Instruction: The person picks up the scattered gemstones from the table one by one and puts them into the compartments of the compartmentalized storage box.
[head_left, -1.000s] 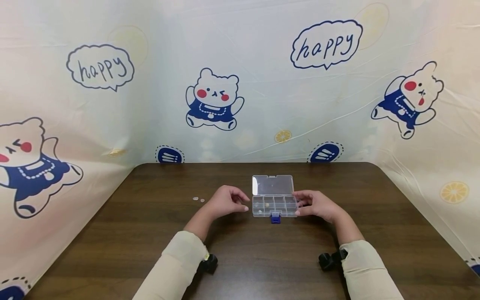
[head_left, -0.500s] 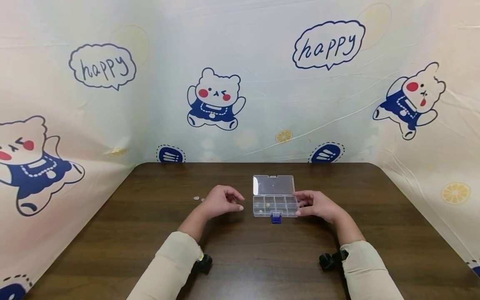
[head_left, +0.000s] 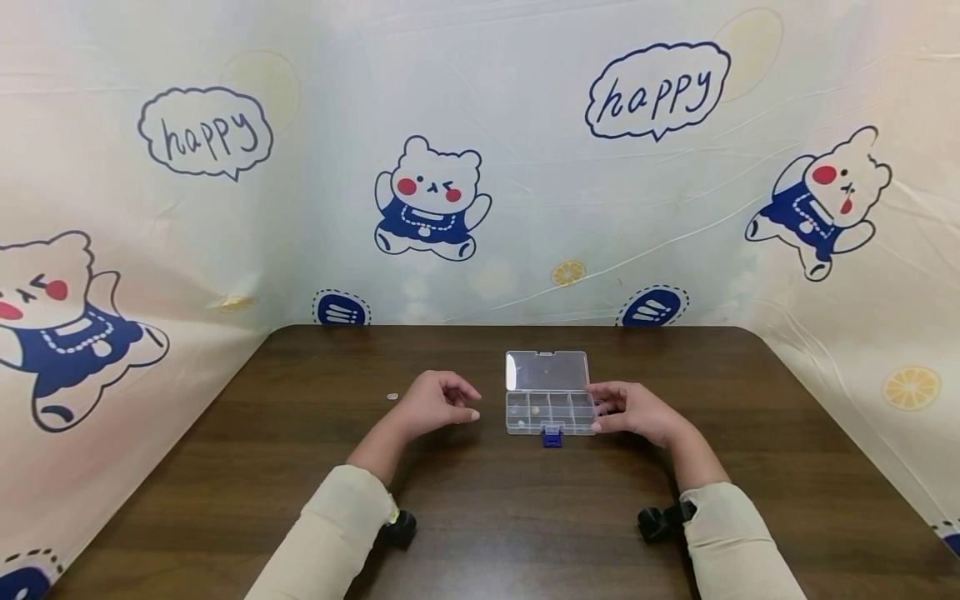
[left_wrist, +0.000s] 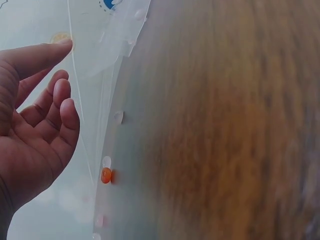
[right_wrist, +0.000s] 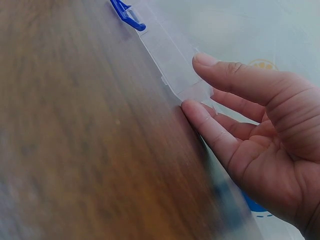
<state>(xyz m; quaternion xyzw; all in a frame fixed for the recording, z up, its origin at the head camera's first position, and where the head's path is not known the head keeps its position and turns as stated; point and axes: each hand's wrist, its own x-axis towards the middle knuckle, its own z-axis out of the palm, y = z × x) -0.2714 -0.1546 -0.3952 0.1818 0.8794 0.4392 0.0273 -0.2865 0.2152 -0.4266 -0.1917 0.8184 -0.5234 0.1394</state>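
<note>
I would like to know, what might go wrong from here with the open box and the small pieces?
Spilling: the lid of the clear box is open, so a bump by the right hand at its end might tip out the yellowish piece inside.
Rolling: the orange bead on the table looks rounded, and the left hand might knock it away.
Losing: the white piece looks small beside the left hand and might be overlooked.

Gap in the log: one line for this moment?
left hand: apart from box | right hand: holding box's right end | lid: open
</note>
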